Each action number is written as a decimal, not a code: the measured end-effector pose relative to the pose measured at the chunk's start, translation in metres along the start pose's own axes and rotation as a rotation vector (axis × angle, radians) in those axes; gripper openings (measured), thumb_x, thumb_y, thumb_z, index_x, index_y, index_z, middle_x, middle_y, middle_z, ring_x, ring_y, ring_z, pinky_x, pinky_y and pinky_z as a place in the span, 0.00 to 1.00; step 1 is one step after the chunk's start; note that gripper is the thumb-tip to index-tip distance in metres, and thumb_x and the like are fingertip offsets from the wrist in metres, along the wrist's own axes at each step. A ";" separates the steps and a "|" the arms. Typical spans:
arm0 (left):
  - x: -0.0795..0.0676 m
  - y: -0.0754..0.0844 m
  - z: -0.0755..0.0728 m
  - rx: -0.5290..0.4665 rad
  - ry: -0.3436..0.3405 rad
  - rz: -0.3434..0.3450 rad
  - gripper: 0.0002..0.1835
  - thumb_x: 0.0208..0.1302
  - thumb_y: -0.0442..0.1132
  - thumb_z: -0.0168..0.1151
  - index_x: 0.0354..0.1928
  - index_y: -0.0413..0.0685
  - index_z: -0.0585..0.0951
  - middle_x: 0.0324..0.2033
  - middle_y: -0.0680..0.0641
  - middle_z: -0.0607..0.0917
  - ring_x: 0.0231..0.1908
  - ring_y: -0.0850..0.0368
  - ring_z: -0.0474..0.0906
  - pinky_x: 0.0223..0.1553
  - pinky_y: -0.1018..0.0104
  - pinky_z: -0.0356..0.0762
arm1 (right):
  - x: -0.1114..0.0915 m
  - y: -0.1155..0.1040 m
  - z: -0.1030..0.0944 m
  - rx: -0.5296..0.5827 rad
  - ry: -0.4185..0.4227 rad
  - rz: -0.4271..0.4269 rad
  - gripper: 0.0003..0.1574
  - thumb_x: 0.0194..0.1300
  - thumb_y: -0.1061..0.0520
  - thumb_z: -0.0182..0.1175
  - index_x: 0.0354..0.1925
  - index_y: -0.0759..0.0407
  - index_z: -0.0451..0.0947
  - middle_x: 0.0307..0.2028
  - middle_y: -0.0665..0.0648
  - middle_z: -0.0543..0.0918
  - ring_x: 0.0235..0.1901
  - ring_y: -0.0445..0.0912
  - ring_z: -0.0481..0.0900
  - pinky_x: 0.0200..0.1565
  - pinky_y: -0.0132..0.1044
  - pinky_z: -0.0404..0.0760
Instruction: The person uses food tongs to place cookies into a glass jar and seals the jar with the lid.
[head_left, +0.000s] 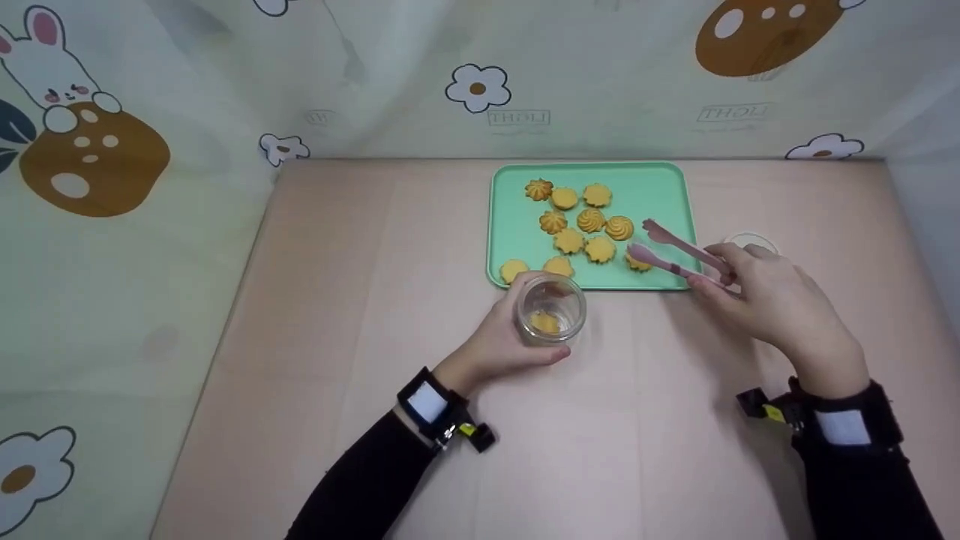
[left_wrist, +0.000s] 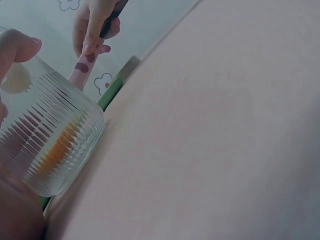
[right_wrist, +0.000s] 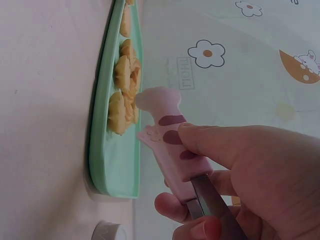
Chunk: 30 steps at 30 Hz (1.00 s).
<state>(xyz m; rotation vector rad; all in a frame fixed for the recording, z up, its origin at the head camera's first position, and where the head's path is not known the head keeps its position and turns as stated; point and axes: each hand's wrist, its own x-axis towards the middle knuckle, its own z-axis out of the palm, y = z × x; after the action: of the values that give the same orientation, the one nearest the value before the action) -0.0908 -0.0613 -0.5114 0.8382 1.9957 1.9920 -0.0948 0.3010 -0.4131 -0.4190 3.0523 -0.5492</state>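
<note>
My left hand (head_left: pixel 491 345) grips a ribbed glass jar (head_left: pixel 583 319) around its side, in front of the tray. One cookie (head_left: pixel 544 322) lies at the bottom of the jar; in the left wrist view it shows as an orange patch through the glass. My right hand (head_left: pixel 787 304) holds pink paw-tipped tongs (head_left: pixel 679 244) with metal parts near the grip. Their tips are spread apart over the tray's right side with nothing between them. Close under the nearer tip is a single cookie (head_left: pixel 639 262).
A green tray (head_left: pixel 517 176) at the back of the table bears several golden cookies (head_left: pixel 591 220), some swirled side up, some flat side up. A white round object (head_left: pixel 752 240) sits right of the tray, partly behind my right hand. A patterned curtain (head_left: pixel 375 90) hangs behind the table.
</note>
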 end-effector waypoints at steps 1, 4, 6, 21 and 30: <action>0.000 0.000 0.000 0.002 -0.001 0.001 0.49 0.52 0.36 0.87 0.74 0.53 0.69 0.67 0.50 0.82 0.70 0.51 0.76 0.78 0.50 0.68 | 0.000 0.000 0.000 -0.001 -0.007 0.003 0.34 0.79 0.42 0.66 0.66 0.67 0.79 0.36 0.59 0.82 0.37 0.56 0.78 0.34 0.52 0.77; 0.000 -0.001 0.000 0.004 -0.002 0.001 0.49 0.52 0.36 0.87 0.74 0.54 0.69 0.66 0.50 0.82 0.70 0.50 0.76 0.78 0.50 0.68 | 0.000 0.001 0.001 -0.001 -0.029 0.017 0.36 0.79 0.41 0.66 0.67 0.67 0.79 0.36 0.59 0.81 0.36 0.55 0.77 0.33 0.50 0.75; -0.001 -0.001 0.000 0.002 0.000 0.000 0.50 0.52 0.36 0.87 0.75 0.54 0.69 0.66 0.50 0.82 0.70 0.49 0.76 0.78 0.50 0.68 | 0.001 0.002 0.001 0.001 -0.038 0.019 0.36 0.79 0.40 0.66 0.68 0.66 0.78 0.36 0.59 0.82 0.36 0.55 0.78 0.33 0.49 0.75; -0.001 -0.001 0.000 0.004 0.004 -0.016 0.50 0.51 0.37 0.88 0.74 0.55 0.69 0.67 0.51 0.81 0.71 0.51 0.75 0.77 0.49 0.68 | 0.003 0.004 0.003 0.025 -0.136 0.019 0.34 0.79 0.41 0.66 0.65 0.66 0.79 0.37 0.59 0.83 0.35 0.54 0.78 0.34 0.48 0.76; 0.000 -0.001 0.000 0.018 0.007 0.013 0.50 0.51 0.36 0.87 0.74 0.51 0.69 0.67 0.49 0.81 0.70 0.50 0.76 0.77 0.49 0.69 | 0.005 0.003 0.002 0.009 -0.196 0.003 0.28 0.79 0.44 0.68 0.59 0.66 0.80 0.34 0.56 0.81 0.32 0.52 0.75 0.32 0.45 0.71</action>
<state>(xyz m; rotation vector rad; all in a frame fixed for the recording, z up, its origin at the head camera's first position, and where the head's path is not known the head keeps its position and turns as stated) -0.0912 -0.0614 -0.5126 0.8518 2.0198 1.9894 -0.1007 0.3017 -0.4154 -0.4402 2.8615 -0.4895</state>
